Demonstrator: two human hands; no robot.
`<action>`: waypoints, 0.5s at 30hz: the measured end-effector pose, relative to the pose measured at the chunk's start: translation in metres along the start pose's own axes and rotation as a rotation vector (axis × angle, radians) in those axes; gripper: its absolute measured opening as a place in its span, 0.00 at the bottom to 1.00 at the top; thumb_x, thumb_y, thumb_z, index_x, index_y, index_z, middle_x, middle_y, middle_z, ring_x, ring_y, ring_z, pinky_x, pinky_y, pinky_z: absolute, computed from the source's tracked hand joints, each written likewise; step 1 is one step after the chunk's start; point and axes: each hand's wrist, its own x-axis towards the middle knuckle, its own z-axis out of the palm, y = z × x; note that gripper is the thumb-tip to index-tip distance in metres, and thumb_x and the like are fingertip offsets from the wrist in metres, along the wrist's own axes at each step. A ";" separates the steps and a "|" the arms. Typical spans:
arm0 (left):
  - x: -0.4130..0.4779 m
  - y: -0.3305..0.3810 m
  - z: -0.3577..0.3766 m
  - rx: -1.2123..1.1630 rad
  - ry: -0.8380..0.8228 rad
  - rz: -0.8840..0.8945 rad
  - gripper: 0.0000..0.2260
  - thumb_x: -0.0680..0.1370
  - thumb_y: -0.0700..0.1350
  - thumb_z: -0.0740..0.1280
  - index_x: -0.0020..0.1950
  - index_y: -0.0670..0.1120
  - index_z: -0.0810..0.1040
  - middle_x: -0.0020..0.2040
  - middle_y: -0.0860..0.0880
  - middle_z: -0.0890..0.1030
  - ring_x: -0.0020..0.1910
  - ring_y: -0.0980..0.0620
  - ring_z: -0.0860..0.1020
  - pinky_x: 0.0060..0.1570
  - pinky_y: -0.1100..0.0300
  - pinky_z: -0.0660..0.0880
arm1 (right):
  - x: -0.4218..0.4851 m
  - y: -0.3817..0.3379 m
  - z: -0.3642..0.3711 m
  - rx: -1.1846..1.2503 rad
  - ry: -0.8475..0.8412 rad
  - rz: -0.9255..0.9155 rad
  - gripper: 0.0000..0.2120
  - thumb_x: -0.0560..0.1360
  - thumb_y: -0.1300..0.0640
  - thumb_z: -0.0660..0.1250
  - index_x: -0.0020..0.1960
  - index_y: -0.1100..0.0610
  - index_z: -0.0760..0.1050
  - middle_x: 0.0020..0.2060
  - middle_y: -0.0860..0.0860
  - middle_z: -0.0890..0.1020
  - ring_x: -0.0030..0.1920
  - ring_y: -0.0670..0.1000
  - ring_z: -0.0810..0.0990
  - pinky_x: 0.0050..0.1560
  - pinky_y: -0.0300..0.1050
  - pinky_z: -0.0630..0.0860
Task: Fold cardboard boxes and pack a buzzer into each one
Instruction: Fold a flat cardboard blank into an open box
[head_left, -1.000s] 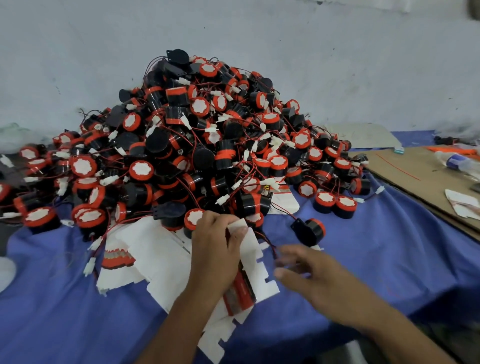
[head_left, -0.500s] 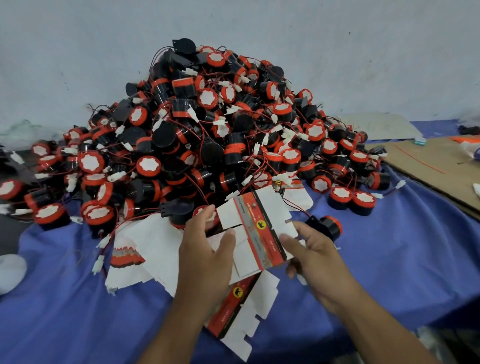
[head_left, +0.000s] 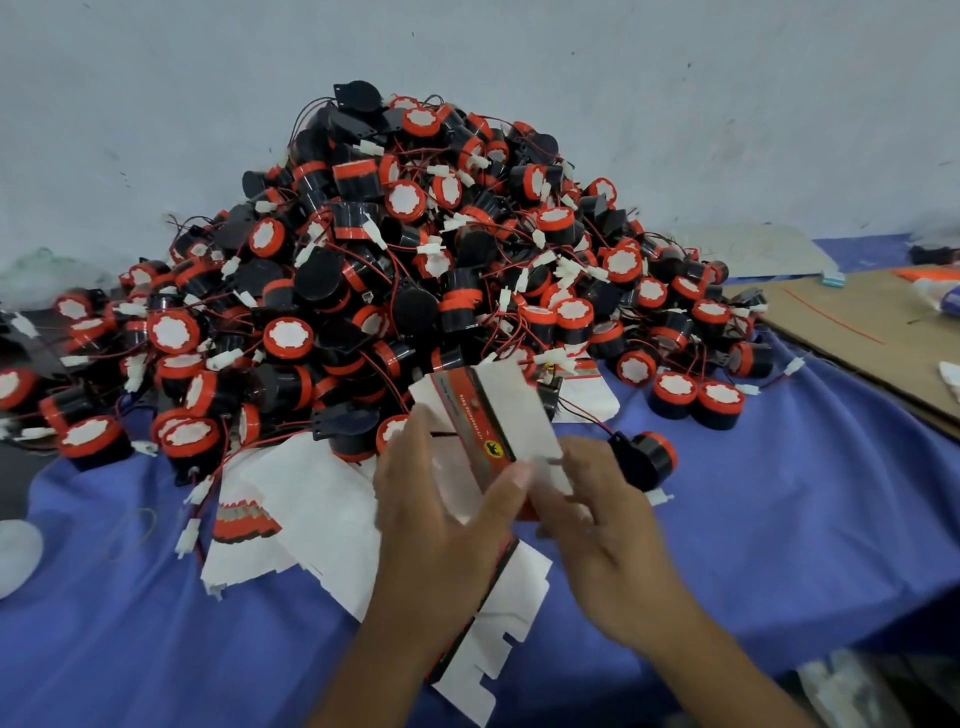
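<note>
Nearest the camera, one spare box (head_left: 519, 597), not yet folded, lies flat on the blue cloth (head_left: 805, 545) beneath a worker's two hands. Above it the left hand (head_left: 441, 530) grips the held box (head_left: 493, 415), thumb across its printed face and fingers behind. The right hand (head_left: 608, 525) appears to pinch its lower right edge, though blur softens the fingers. The held box is a single flat sheet raised off the cloth. Its red stripe and long side run away from the worker, leaning left at the far end, and no wall of it looks folded up yet. The move to come likely turns on the one loose buzzer (head_left: 644, 460). It lies on its side just beyond and to the right of the right hand, plainly the nearer hand, with its orange-rimmed end turned right. To the left rests a stack of flat boxes (head_left: 311, 504), too overlapped to count. Farther back a pair of buzzers (head_left: 675, 395) stands side by side at the right foot of the pile of buzzers (head_left: 415, 260), which holds far too many to count. One brown sheet (head_left: 857, 322) lies at far right, before a pale wall (head_left: 519, 62).
</note>
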 end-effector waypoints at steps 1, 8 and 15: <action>-0.002 0.004 0.001 -0.104 -0.061 0.009 0.36 0.66 0.72 0.70 0.72 0.69 0.61 0.64 0.74 0.68 0.68 0.67 0.68 0.60 0.65 0.74 | -0.002 -0.001 0.002 -0.079 -0.023 -0.077 0.13 0.83 0.61 0.62 0.64 0.48 0.74 0.59 0.42 0.81 0.58 0.48 0.82 0.52 0.40 0.79; 0.001 0.002 -0.008 -0.591 -0.359 -0.030 0.25 0.76 0.63 0.69 0.70 0.56 0.74 0.66 0.49 0.79 0.66 0.48 0.77 0.59 0.53 0.77 | -0.010 -0.010 0.000 -0.087 -0.247 -0.092 0.28 0.79 0.43 0.70 0.76 0.42 0.64 0.81 0.41 0.56 0.80 0.45 0.55 0.74 0.54 0.64; 0.003 -0.008 -0.011 -0.855 -0.524 -0.208 0.23 0.81 0.57 0.65 0.73 0.46 0.72 0.70 0.40 0.75 0.71 0.39 0.72 0.62 0.51 0.74 | -0.003 -0.004 -0.004 -0.115 -0.127 0.086 0.31 0.68 0.29 0.72 0.67 0.31 0.66 0.77 0.29 0.54 0.77 0.41 0.60 0.70 0.54 0.73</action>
